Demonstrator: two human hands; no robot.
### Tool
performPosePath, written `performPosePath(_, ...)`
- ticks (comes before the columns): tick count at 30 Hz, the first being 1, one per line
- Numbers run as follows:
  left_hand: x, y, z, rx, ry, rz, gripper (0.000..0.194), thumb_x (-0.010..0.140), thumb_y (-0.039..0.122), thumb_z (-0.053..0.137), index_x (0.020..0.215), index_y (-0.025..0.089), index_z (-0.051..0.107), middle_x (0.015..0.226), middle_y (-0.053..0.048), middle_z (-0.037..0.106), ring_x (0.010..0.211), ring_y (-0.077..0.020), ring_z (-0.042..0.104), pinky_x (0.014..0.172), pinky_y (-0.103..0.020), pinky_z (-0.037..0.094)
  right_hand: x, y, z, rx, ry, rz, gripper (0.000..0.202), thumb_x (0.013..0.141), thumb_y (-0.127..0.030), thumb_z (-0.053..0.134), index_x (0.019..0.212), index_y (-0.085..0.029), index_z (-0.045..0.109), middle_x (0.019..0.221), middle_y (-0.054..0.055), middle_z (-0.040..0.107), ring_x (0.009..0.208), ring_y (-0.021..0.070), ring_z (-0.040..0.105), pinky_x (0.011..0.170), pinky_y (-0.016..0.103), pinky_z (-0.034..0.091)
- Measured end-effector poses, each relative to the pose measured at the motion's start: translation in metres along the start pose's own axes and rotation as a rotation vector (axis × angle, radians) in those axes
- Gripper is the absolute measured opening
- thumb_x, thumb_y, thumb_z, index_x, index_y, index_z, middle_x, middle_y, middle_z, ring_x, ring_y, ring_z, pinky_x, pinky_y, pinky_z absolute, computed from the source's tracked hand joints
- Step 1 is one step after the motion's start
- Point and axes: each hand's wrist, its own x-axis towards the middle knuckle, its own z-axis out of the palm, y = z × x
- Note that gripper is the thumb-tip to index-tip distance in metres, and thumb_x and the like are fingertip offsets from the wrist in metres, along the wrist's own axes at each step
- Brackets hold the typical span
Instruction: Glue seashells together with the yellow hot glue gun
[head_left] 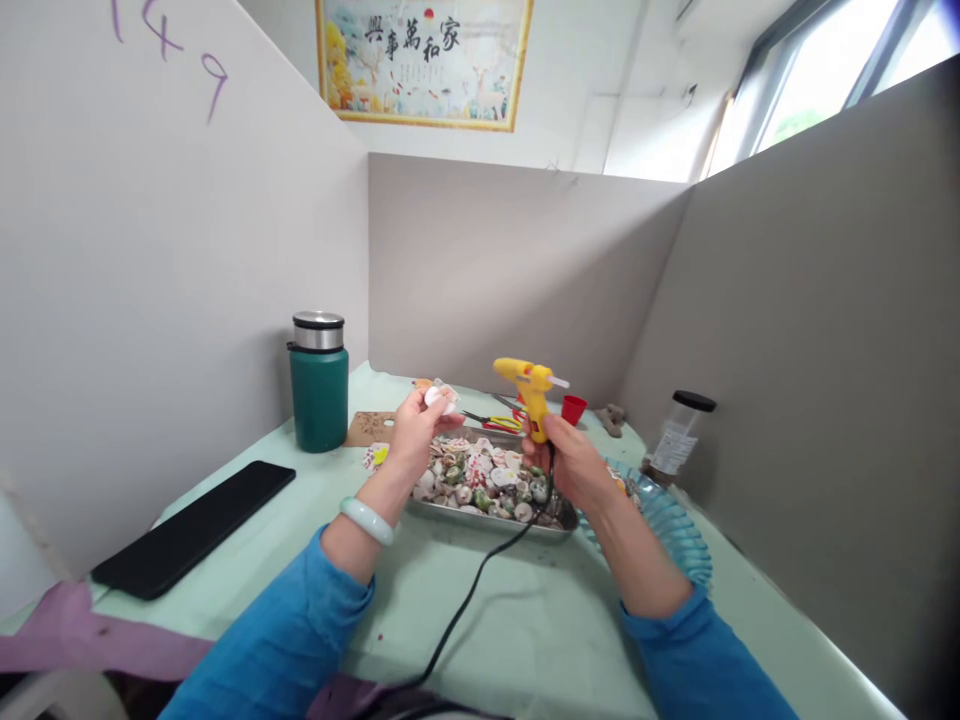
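My left hand [420,425] pinches a small white shell piece [441,397] above the left back edge of a metal tray [480,517]. The tray holds a heap of shells [480,475], some white, some green or speckled. My right hand [566,455] is wrapped round the handle of a yellow glue gun [534,385], held upright over the tray's right side. Its nozzle points left, towards my left hand but apart from it, and a white glue stick shows at its back. A black cord [480,575] hangs from the handle and crosses the table.
A green bottle [320,400] and a black flat case [199,525] stand or lie at left. Behind the tray are pliers [495,423] and a red cup [574,409]. At right are a blue ribbed plate [679,535] and a black-lidded jar [675,440]. Grey partitions [517,270] surround the table.
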Motion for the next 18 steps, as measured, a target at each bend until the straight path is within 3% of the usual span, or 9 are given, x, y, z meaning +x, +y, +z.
performPosePath(2, -0.002, -0.003, 0.001, 0.016, -0.017, -0.016, 0.029, 0.065, 0.028, 0.071, 0.085, 0.015, 0.054, 0.079, 0.001, 0.062, 0.057, -0.0116, 0.063, 0.063, -0.028, 0.054, -0.004, -0.005, 0.003, 0.055, -0.008, -0.044, 0.049, 0.073, -0.057, 0.060, 0.105, -0.022, 0.049, 0.079, 0.000, 0.053, 0.057, 0.0108, 0.048, 0.047, 0.023, 0.040)
performPosePath(4, -0.004, -0.005, 0.003, 0.031, -0.034, -0.030, 0.030, 0.065, 0.028, 0.071, 0.085, 0.015, 0.053, 0.079, 0.001, 0.061, 0.058, -0.0127, 0.064, 0.064, -0.029, 0.054, -0.007, -0.007, 0.008, 0.000, 0.051, -0.052, 0.059, 0.067, -0.048, 0.070, 0.114, -0.024, 0.044, 0.071, -0.005, 0.049, 0.048, 0.0078, 0.041, 0.039, 0.020, 0.032)
performPosePath(7, -0.007, -0.008, 0.005, 0.049, -0.064, -0.053, 0.030, 0.066, 0.031, 0.070, 0.084, 0.015, 0.052, 0.079, 0.001, 0.061, 0.063, -0.0148, 0.066, 0.066, -0.030, 0.054, -0.013, -0.006, 0.015, -0.074, 0.170, -0.071, 0.056, 0.068, -0.041, 0.071, 0.114, -0.022, 0.046, 0.059, -0.009, 0.042, 0.041, 0.0056, 0.032, 0.037, 0.019, 0.026)
performPosePath(10, -0.009, -0.009, 0.006, 0.058, -0.077, -0.064, 0.032, 0.067, 0.033, 0.070, 0.084, 0.016, 0.050, 0.077, 0.002, 0.060, 0.066, -0.0166, 0.068, 0.068, -0.031, 0.054, -0.018, -0.003, 0.019, -0.067, 0.113, -0.126, 0.046, 0.077, -0.046, 0.062, 0.112, -0.018, 0.052, 0.054, -0.008, 0.041, 0.042, 0.0068, 0.033, 0.041, 0.021, 0.030)
performPosePath(14, -0.012, -0.009, 0.008, 0.056, -0.076, -0.073, 0.035, 0.066, 0.035, 0.072, 0.086, 0.017, 0.049, 0.076, 0.002, 0.060, 0.067, -0.0170, 0.068, 0.067, -0.031, 0.055, -0.022, 0.003, 0.023, -0.086, 0.000, -0.122, 0.048, 0.082, -0.051, 0.054, 0.113, -0.015, 0.056, 0.055, -0.006, 0.046, 0.045, 0.0083, 0.038, 0.045, 0.022, 0.034)
performPosePath(18, -0.015, -0.009, 0.011, 0.096, -0.055, -0.099, 0.035, 0.068, 0.038, 0.071, 0.087, 0.016, 0.050, 0.075, 0.000, 0.064, 0.066, -0.0178, 0.068, 0.064, -0.030, 0.055, -0.020, 0.013, 0.028, -0.193, 0.063, -0.044, 0.052, 0.076, -0.051, 0.061, 0.110, -0.012, 0.060, 0.044, -0.009, 0.037, 0.041, 0.0079, 0.032, 0.041, 0.022, 0.027)
